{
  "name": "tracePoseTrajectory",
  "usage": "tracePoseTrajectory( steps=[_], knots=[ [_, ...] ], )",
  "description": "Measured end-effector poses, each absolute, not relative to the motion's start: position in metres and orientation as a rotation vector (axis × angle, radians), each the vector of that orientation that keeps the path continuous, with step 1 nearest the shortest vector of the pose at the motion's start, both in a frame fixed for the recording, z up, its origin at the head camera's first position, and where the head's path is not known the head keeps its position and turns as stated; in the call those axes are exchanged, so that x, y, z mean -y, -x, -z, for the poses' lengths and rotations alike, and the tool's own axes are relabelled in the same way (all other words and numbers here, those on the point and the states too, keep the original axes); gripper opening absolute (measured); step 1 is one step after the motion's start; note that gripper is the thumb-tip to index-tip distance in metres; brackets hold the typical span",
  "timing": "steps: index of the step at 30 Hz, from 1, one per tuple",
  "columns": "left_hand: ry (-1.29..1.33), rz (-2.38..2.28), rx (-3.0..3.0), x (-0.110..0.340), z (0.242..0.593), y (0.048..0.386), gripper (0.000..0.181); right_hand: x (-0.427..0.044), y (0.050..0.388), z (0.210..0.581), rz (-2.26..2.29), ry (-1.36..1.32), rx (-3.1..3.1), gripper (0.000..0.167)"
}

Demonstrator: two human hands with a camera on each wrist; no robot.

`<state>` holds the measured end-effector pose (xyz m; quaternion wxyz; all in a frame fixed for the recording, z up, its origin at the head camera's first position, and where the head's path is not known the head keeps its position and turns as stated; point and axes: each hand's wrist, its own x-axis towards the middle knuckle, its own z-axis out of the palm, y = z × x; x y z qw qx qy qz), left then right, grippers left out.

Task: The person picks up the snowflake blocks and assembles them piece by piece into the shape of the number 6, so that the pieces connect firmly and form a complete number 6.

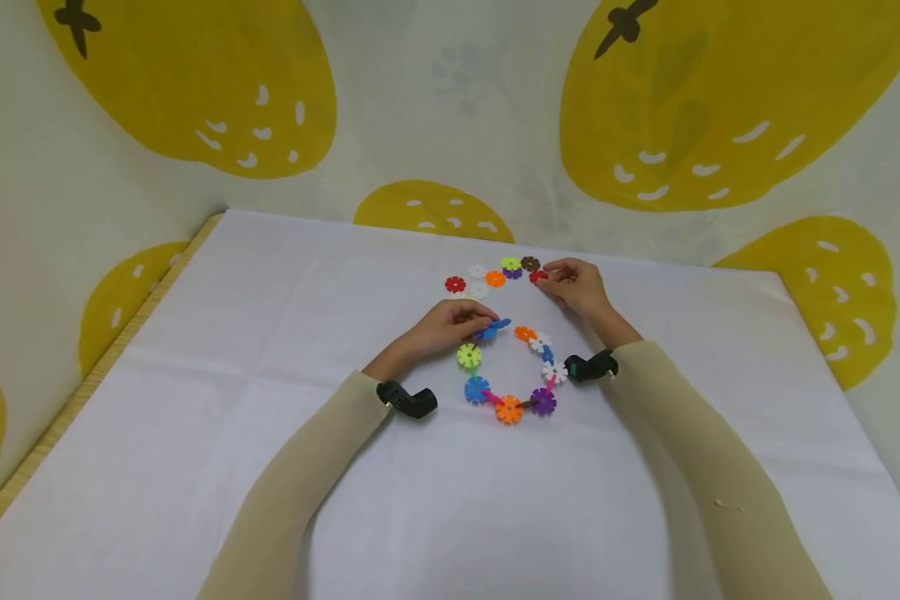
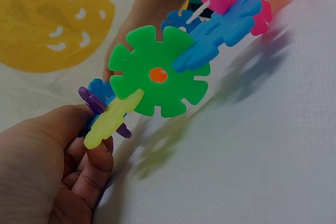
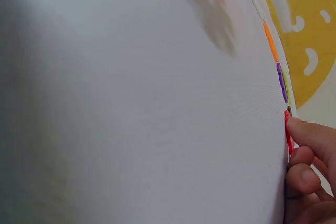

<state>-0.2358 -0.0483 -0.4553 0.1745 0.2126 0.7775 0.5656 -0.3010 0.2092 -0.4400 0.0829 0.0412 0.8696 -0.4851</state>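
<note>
A ring-shaped chain of colourful notched plastic discs lies on the white-covered table, with a gap at its far side. My left hand (image 1: 448,323) pinches a blue notched disc (image 1: 501,323) at one end of the chain. In the left wrist view, a yellow disc (image 2: 113,121), a purple disc (image 2: 92,99) and a green disc (image 2: 142,51) slot together by the fingertips. An orange disc (image 1: 525,333) forms the chain's other end. Beyond the chain my right hand (image 1: 579,287) pinches the edge of a red disc (image 1: 538,277), seen edge-on in the right wrist view.
Several loose discs lie beyond the chain, among them another red disc (image 1: 455,284), an orange one (image 1: 495,279), a brown one (image 1: 530,263) and a yellow-green one (image 1: 511,262) overlapping a purple one. A patterned cloth (image 1: 450,108) hangs behind the table (image 1: 270,333).
</note>
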Motion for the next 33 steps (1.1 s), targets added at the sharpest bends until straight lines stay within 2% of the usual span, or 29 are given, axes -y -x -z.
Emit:
tracePoseTrajectory(
  steps=[11,16,25,33],
  knots=[
    [-0.599,-1.597,-2.206,0.047,0.452,0.236,0.024,-0.209,0.303,0.435,1.417,-0.236,-2.557,0.043],
    [-0.605,-1.592,-2.212,0.047,0.453,0.236,0.024,-0.21,0.295,0.435,1.45,-0.163,-2.547,0.043],
    [-0.581,-1.59,-2.201,0.048,0.455,0.235,0.025,-0.207,0.286,0.437,1.51,-0.071,-2.522,0.034],
    [-0.576,-1.603,-2.197,0.047,0.456,0.234,0.025,-0.208,0.276,0.434,1.485,-0.017,-2.459,0.037]
  ],
)
